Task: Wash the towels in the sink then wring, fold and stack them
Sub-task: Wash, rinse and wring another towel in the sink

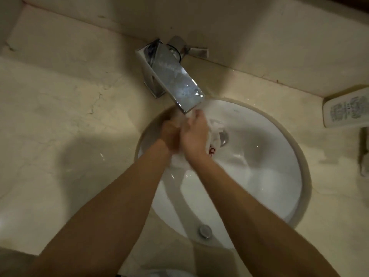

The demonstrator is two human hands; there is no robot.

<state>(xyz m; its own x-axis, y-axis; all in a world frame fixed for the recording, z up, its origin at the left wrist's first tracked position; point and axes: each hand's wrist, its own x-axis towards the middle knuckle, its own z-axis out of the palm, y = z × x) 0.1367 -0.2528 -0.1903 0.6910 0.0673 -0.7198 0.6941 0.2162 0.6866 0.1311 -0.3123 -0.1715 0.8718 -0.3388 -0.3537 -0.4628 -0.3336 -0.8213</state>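
A white towel with red stitching is bunched up under the chrome tap, over the round white sink. My left hand and my right hand are pressed together around the wet cloth, both gripping it, with fingers curled into it. Motion blur smears the left hand. Most of the towel is hidden between and beneath my hands; a bit shows below my wrists and at the right near the drain. Water runs from the spout onto the cloth.
The sink is set in a beige marble counter with a raised back ledge. A white printed box lies at the right edge. An overflow hole sits on the basin's near wall. A dark item lies far right.
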